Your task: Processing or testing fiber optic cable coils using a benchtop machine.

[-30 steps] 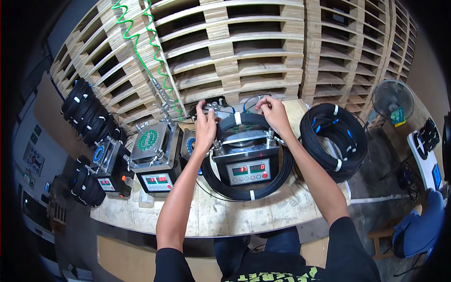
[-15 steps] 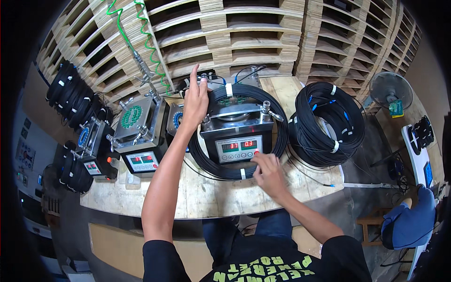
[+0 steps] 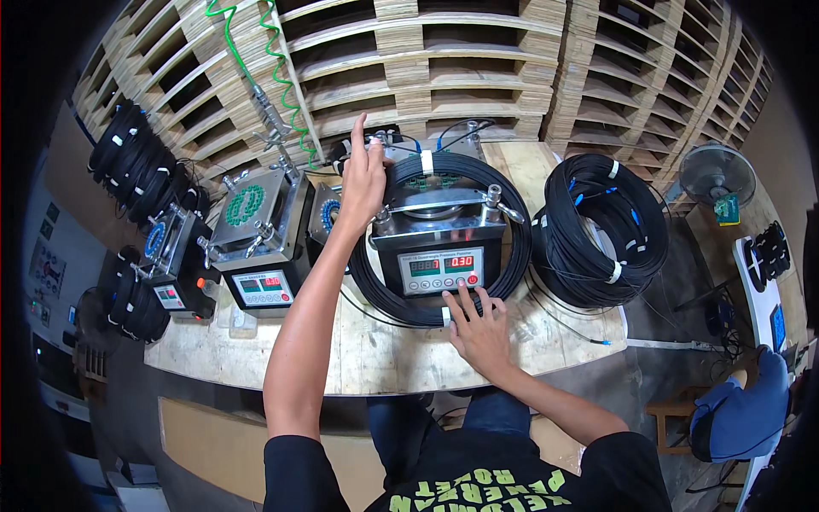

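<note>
Before me stands a polishing machine (image 3: 440,230), a dark box with a metal top, corner clamps and a front control panel (image 3: 439,271) with red digits and round buttons. A coil of black cable (image 3: 380,294) with white ties encircles it. My right hand (image 3: 479,334) is at the panel's lower edge, fingers spread, one fingertip on or just at a button. My left hand (image 3: 364,183) is raised by the machine's far left corner, beside the coil, its index finger stretched up. Its other fingers are partly hidden, and I see nothing held in it.
Left on the wooden table (image 3: 375,367) stand two similar machines, one with a green-ringed top (image 3: 245,205), the other smaller (image 3: 171,264). More black cable coils (image 3: 597,230) are stacked at right. Wooden pallets (image 3: 478,60) rise behind. A fan (image 3: 717,175) and a seated person (image 3: 751,410) are further right.
My right hand has shifted slightly left and down, its fingers now spread at the panel's buttons. The panel's digits have changed. My left hand stays by the far left corner.
</note>
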